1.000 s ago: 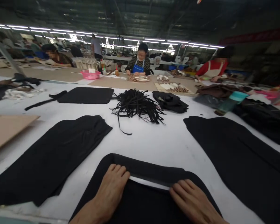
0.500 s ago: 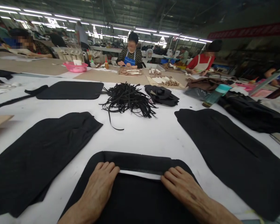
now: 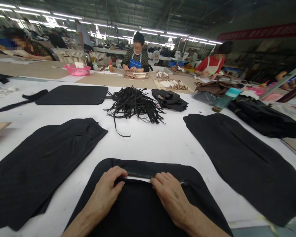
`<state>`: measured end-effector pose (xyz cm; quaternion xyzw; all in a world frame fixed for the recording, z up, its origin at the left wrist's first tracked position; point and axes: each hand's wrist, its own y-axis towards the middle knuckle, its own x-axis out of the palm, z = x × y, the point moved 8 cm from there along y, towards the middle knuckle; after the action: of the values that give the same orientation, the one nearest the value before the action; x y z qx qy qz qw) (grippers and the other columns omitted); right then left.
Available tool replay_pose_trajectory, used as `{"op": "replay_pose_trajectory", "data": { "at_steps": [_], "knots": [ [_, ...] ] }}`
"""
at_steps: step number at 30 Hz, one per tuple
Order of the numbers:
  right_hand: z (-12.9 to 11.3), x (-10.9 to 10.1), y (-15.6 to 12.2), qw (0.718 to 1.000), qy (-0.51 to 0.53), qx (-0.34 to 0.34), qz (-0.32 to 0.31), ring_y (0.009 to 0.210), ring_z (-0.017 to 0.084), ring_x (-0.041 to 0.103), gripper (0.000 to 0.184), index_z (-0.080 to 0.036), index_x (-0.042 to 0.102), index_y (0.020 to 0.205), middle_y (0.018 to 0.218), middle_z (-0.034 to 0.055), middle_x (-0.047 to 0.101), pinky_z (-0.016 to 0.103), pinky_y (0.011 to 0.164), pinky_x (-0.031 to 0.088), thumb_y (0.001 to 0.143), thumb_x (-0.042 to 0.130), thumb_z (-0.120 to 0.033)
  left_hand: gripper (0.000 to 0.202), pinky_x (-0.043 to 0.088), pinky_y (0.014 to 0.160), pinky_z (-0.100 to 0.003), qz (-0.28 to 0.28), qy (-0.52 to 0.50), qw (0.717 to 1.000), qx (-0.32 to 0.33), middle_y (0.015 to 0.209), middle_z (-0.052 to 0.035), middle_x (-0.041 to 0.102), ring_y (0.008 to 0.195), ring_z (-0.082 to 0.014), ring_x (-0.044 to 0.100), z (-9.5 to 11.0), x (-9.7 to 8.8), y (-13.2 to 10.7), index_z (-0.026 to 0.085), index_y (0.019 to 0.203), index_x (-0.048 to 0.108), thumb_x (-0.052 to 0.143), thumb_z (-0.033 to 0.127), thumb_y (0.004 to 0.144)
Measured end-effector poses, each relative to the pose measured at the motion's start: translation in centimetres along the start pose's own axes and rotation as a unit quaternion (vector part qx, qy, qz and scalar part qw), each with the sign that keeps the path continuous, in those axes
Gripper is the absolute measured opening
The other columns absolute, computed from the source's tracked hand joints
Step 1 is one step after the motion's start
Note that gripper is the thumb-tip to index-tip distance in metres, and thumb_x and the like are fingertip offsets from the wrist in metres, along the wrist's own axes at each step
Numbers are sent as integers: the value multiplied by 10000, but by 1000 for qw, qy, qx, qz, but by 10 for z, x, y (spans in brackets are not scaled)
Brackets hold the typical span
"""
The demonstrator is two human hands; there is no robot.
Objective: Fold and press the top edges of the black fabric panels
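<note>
White-topped table (image 3: pixel 148 141) takes up most of the space, and going by a clock with twelve straight out from the wearer, there's a black fabric piece (image 3: pixel 244 164) toward two and another (image 3: pixel 46 164) toward ten. The black panel (image 3: pixel 140 210) getting handled lies flat at six, right under both hands, long axis seemingly six to twelve, though the near end's cut off. Bundle of black strips (image 3: pixel 135 105) sits at twelve, well apart. Left hand (image 3: pixel 105 189) has thumb and fingers around the panel's slit edge, and the right hand (image 3: pixel 171 194) curls its fingers over that edge too, cloth puckered beside it; no idea how hard either grips. Smallest bit, but everything hinges on it: the pale sliver (image 3: pixel 138 179) between the fingertips, running roughly nine to three, crosswise to the panel, with both hands about equally near.
</note>
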<state>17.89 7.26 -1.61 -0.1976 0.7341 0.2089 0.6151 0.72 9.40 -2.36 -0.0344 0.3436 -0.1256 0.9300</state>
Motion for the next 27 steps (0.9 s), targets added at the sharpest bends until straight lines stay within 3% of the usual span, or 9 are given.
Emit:
{"op": "replay_pose_trajectory", "data": {
  "at_steps": [4, 6, 8, 10, 12, 14, 19, 27],
  "knots": [
    [2, 1, 1, 1000, -1, 7, 3, 728, 177, 470, 157, -213, 549, 819, 802, -3, 553, 316, 653, 295, 857, 522, -62, 154, 382, 671, -279, 23, -165, 983, -80, 741, 23, 561, 739, -179, 521, -17, -15, 7, 209, 820, 580, 487, 326, 784],
    [3, -1, 0, 1000, 7, 10, -2, 737, 178, 481, 155, -210, 552, 831, 811, -3, 556, 314, 657, 305, 847, 536, -57, 178, 382, 675, -283, 62, -169, 980, -81, 739, 20, 563, 738, -180, 519, -14, -24, 9, 206, 816, 581, 493, 360, 797],
    [2, -2, 0, 1000, 23, 10, -10, 752, 178, 495, 147, -208, 557, 846, 825, -4, 565, 309, 667, 319, 835, 560, -62, 162, 390, 735, -296, 88, -124, 988, -35, 796, 11, 589, 789, -181, 532, 0, -28, 9, 211, 833, 589, 487, 336, 822],
    [2, -3, 1, 999, 39, 7, -13, 765, 179, 508, 143, -207, 565, 870, 833, -5, 573, 304, 678, 333, 826, 584, -73, 146, 390, 822, -311, 71, -58, 995, 44, 913, -4, 608, 887, -182, 536, 21, -19, 9, 218, 894, 607, 477, 250, 835],
    [3, -3, 1, 999, 51, 5, -8, 771, 179, 515, 156, -207, 572, 900, 833, -3, 578, 300, 690, 344, 823, 591, -73, 225, 384, 878, -327, 16, 10, 992, 122, 1002, -16, 604, 957, -183, 518, 39, 3, 7, 220, 964, 612, 462, 136, 820],
    [4, -2, 1, 998, 60, 3, 1, 768, 178, 517, 158, -205, 576, 920, 825, -1, 577, 300, 700, 351, 835, 577, -73, 294, 398, 860, -342, -31, 79, 984, 159, 985, -24, 602, 940, -190, 507, 46, 24, 5, 215, 981, 612, 428, 62, 809],
    [5, 0, -1, 997, 72, -12, 30, 759, 182, 498, 128, -193, 577, 926, 824, 15, 561, 304, 690, 357, 881, 511, -93, 305, 416, 764, -356, -29, 197, 967, 156, 879, -33, 574, 843, -202, 485, 43, 42, 6, 206, 961, 611, 362, 58, 868],
    [5, 1, -1, 997, 51, -25, 58, 762, 189, 467, 151, -189, 578, 923, 842, 27, 551, 325, 692, 343, 878, 491, -74, 284, 421, 768, -351, -43, 211, 965, 153, 886, -22, 561, 843, -193, 476, 35, 50, 6, 202, 904, 614, 377, 47, 887]
  ]
}}
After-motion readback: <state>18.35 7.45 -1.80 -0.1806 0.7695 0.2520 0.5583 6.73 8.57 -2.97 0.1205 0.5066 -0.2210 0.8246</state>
